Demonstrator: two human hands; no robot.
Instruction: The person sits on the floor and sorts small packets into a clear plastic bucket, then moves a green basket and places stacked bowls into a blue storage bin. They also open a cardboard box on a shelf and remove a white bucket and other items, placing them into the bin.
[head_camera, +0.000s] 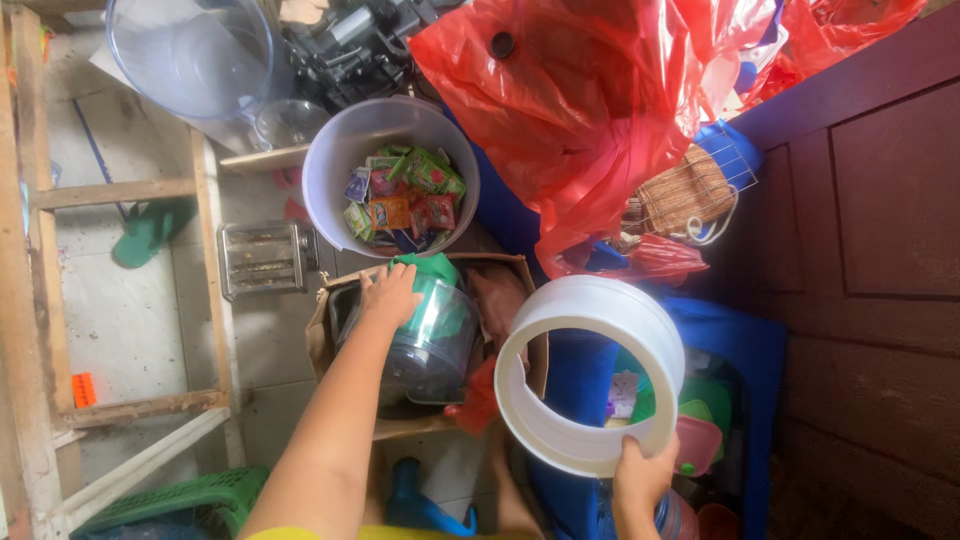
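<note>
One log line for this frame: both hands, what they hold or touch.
left hand: resting on clear jar in cardboard box | right hand: gripping white ring | bucket: sachets

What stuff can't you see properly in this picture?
Head view, the only one:
- Clear jar in the cardboard box: the left hand covers its top, and the box hides its base.
- Right hand: the white ring hides its fingers.
- Blue bin: the ring blocks most of what is inside.
- Packets in the white bucket: too small to identify.
- Red bags: contents hidden.
</note>
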